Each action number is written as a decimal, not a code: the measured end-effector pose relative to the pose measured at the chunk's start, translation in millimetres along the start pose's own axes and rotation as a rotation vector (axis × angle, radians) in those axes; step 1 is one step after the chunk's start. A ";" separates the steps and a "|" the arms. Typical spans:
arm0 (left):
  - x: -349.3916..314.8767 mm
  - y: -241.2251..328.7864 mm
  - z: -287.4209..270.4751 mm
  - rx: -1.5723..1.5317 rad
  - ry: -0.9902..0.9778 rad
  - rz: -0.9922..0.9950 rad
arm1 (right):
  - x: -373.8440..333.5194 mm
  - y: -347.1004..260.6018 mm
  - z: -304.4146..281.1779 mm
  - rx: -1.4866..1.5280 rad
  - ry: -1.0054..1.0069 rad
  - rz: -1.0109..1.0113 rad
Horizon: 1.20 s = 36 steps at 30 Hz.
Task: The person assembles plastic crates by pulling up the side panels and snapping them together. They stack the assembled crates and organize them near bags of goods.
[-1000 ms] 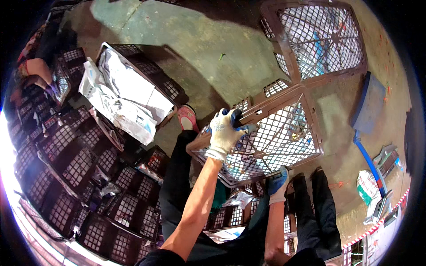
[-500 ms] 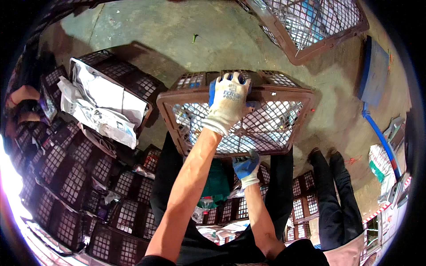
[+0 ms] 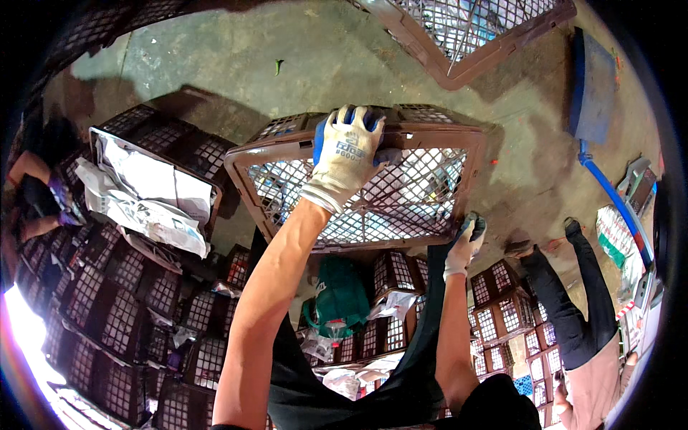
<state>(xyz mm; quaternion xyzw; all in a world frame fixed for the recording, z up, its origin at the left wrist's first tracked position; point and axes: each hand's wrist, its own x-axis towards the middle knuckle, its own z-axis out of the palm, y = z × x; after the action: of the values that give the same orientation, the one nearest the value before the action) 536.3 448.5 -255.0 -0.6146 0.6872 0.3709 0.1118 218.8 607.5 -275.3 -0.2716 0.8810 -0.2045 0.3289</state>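
A brown plastic crate (image 3: 240, 168) with a white mesh of straps or cord over its open face is tilted up in front of my legs. Printed papers or packets show through the mesh. My left hand (image 3: 349, 147), in a white and blue work glove, is closed over the crate's far rim, fingers curled round it. By the near right corner is my right hand (image 3: 464, 245), in a matching glove, its fingers pointing up and partly apart. Whether it touches the corner is hard to tell.
Left stands another crate (image 3: 161, 136) with white paper sheets (image 3: 147, 190) over its face. A netted crate (image 3: 437, 61) lies at the far right. Stacked crates (image 3: 118, 322) and a green bag (image 3: 340, 294) are near my legs. A blue long-handled dustpan (image 3: 595, 93) and people stand nearby.
My right hand has moved from under the middle of the crate's near edge to its near right corner. My left hand keeps its hold on the far rim. The view has shifted slightly.
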 end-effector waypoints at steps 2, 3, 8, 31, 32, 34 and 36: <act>-0.6 -1.6 2.3 -0.012 0.007 0.055 | 6.2 46.1 8.5 0.253 0.021 0.138; 8.4 6.6 -3.1 -0.019 0.026 0.123 | 17.9 113.9 -0.3 0.107 0.093 0.046; 2.4 -7.9 15.7 0.007 0.096 0.092 | 15.4 29.9 47.3 0.513 0.399 0.354; 39.7 -6.7 25.6 -0.218 0.198 -0.119 | 26.3 -227.9 174.2 -0.969 -0.558 -0.773; 41.3 -5.0 24.4 -0.232 0.177 -0.133 | 28.5 -232.0 174.3 -1.008 -0.611 -0.707; 44.8 -5.8 27.2 -0.167 0.110 -0.166 | 32.3 -229.0 181.0 -1.045 -0.613 -0.702; 40.2 -8.2 21.8 -0.243 0.138 -0.166 | 28.0 -236.9 183.8 -1.099 -0.608 -0.666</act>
<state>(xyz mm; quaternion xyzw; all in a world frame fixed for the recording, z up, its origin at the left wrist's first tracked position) 528.5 432.3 -297.8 -0.7022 0.5901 0.3979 0.0195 409.5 374.8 -289.4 -0.6979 0.5962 0.2646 0.2956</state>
